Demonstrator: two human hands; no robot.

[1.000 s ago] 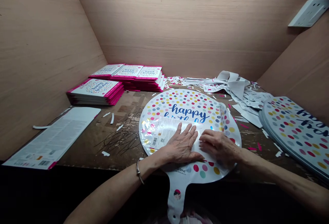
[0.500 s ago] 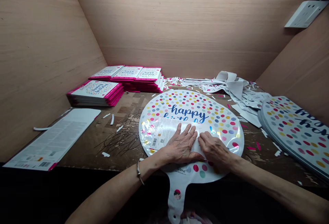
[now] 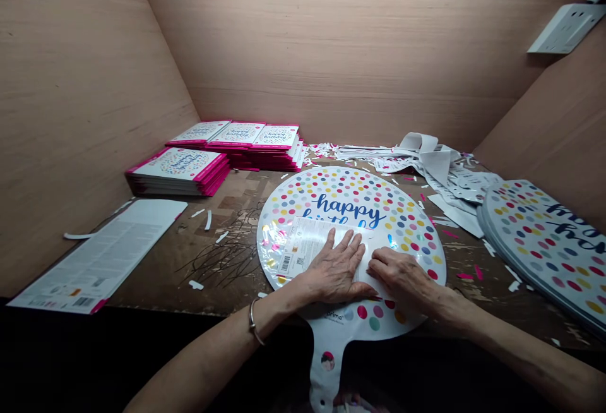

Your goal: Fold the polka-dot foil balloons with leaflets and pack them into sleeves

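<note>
A flat foil balloon (image 3: 353,179) with coloured dots and "happy birthday" lettering lies before me, its tail hanging over the table's front edge. On its lower left half rests a white printed card (image 3: 305,242) with a barcode. My left hand (image 3: 334,268) is spread flat, pressing that card against the balloon and covering its right part. Just right of the card, my right hand (image 3: 402,277) is closed, its curled fingers down on the balloon's surface. Whether it pinches the foil is hidden under the fingers.
Stacks of pink-edged birthday packs (image 3: 177,170) stand at the back left. A long printed card (image 3: 104,255) lies at the left front edge. More flat balloons (image 3: 534,236) are piled at right. White paper strips (image 3: 435,160) and scraps litter the back; a socket (image 3: 565,28) sits on the right wall.
My right hand has slid slightly to the right, away from my left hand, its fingers still curled. My left hand stays flat on the card. The view has shifted a little.
</note>
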